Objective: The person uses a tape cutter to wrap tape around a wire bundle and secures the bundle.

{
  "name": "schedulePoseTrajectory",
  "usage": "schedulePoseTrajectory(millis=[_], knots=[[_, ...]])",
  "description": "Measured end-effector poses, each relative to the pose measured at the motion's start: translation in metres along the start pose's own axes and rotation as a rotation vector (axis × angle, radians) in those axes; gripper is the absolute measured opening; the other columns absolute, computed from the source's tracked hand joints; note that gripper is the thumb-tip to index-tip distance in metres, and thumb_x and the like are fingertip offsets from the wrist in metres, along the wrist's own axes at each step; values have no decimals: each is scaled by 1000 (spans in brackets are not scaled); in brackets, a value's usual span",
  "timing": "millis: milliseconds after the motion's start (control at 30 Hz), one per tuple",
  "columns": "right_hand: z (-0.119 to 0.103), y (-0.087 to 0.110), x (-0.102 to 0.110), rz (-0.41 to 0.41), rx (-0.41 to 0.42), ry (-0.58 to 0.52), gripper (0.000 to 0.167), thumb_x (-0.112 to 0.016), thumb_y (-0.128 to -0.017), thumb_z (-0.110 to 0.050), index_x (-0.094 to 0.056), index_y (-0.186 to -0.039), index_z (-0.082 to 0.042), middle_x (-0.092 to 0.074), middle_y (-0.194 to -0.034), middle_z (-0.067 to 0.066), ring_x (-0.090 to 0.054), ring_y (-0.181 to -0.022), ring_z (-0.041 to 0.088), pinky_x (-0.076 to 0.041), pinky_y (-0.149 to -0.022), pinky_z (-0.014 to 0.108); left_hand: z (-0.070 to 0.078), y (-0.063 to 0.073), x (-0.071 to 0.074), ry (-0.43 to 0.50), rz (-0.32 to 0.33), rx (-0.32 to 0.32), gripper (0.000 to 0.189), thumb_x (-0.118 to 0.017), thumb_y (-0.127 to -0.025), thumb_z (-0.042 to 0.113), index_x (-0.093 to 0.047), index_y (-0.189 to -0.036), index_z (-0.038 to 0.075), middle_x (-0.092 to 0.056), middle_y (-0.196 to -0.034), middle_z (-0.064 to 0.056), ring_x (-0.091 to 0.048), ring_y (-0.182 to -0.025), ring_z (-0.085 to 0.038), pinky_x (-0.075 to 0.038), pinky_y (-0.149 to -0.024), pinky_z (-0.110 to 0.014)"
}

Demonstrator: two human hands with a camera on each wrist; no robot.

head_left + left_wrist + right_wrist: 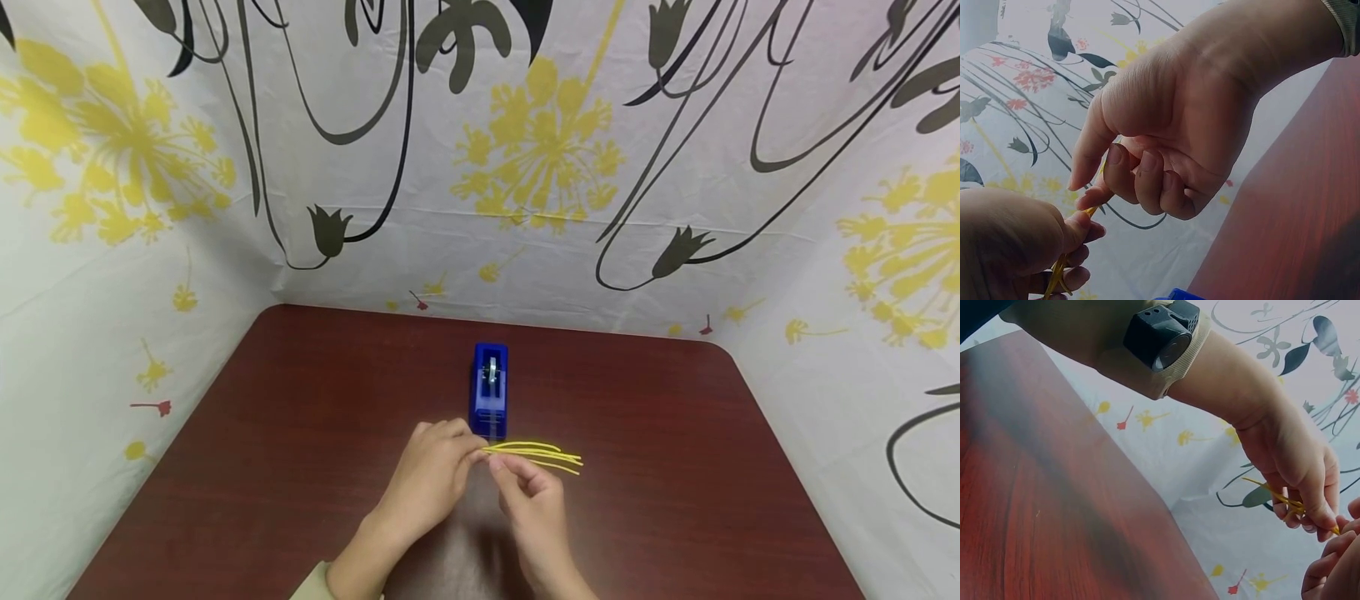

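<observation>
Yellow strands (pixel 540 452) are fanning out rightward, held over the middle of the dark-red table (pixel 300 417). Left hand (pixel 431 475) is gripping their left ends; right hand (pixel 536 508) is pinching them just alongside. Blue tape dispenser (pixel 491 404) is sitting just far of both hands.

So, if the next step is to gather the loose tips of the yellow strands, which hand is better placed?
Probably the right hand: in the head view, the yellow strands fan out just beside it, while the left hand pinches near their other end, farther from the loose tips.
</observation>
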State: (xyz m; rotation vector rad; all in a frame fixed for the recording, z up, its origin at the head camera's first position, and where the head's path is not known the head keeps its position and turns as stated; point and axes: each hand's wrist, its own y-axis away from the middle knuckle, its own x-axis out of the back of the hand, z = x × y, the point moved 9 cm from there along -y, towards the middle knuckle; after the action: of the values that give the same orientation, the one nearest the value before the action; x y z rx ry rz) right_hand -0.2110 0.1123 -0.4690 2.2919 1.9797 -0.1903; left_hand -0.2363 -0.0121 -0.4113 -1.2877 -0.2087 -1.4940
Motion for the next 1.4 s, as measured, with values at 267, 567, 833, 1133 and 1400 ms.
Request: schedulePoseTrajectory(millis=[267,567,833,1133,1400], knots=[[3,-2,6,82,10,106,20,-71,-94,-8,-73,-100,11,-44,-55,-8,-37,-49,3,-29,-48,18,0,1,-2,12,4,4,11,-70,-95,25,-79,-91,20,-61,-80,12,-57,-74,-8,-43,-76,-32],[12,-4,7,114,2,127,17,-72,-94,-8,-75,-98,9,-47,-56,-7,-39,-52,4,-31,-50,18,-1,2,-2,70,21,23,9,-71,-93,20,-79,-90,16,-61,-79,10,-57,-71,-7,-44,-72,-32],[12,-4,6,109,33,94,17,-71,-93,-5,-73,-97,11,-43,-54,-7,-35,-49,3,-27,-46,18,-3,2,-4,127,-13,50,11,-70,-94,19,-79,-91,14,-63,-79,10,-56,-71,-4,-43,-69,-31],[12,-5,7,129,52,98,16,-71,-93,-3,-73,-95,13,-50,-58,-8,-37,-51,2,-29,-47,17,-7,2,-4,234,0,66,10,-71,-93,14,-79,-92,9,-64,-80,5,-55,-67,-4,-48,-62,-23],[16,-7,5,121,78,128,15,-71,-94,-5,-75,-95,10,-57,-63,-6,-41,-55,2,-32,-49,17,-10,3,-5,279,-4,102,9,-72,-92,13,-80,-91,9,-64,-78,7,-52,-65,-2,-47,-59,-21]])
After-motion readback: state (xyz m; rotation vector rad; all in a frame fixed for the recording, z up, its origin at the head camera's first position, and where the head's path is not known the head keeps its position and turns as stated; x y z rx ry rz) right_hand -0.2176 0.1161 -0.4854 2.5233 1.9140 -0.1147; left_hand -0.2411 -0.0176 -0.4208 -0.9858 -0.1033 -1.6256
